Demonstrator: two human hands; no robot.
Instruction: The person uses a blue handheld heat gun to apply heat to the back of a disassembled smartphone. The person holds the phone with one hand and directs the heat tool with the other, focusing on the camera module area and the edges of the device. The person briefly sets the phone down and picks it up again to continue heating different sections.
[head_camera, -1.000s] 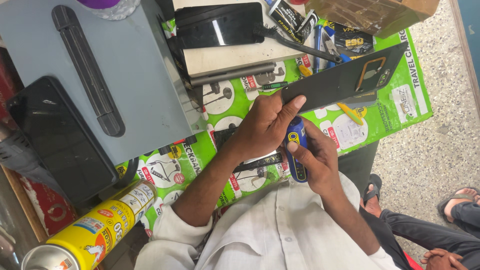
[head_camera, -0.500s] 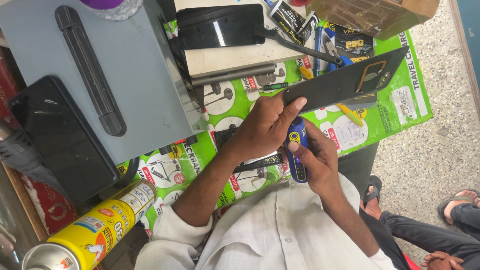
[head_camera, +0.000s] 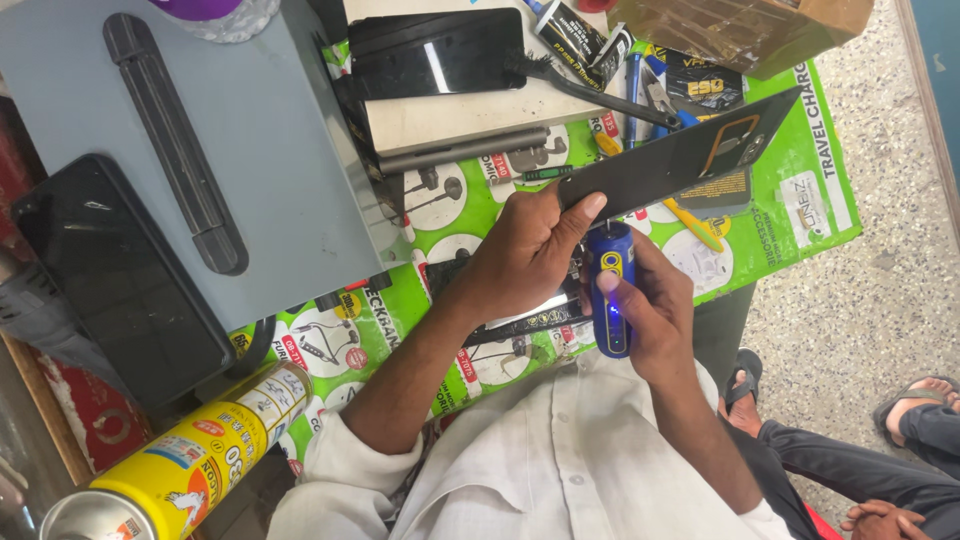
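Observation:
My left hand grips the lower end of a thin black phone, held tilted above the green printed mat; its far end shows an orange-rimmed camera cutout. My right hand is wrapped around a blue cylindrical tool with a small light glowing on its side. The tool's upper tip meets the phone's lower edge beside my left fingertips. My white sleeves and shirt fill the bottom of the view.
A grey machine with a long black handle sits at the left, with a black phone beside it. A yellow spray can lies at the bottom left. A black screen panel, glue tubes, hand tools and a cardboard box lie beyond. Another person's sandalled feet are at the right.

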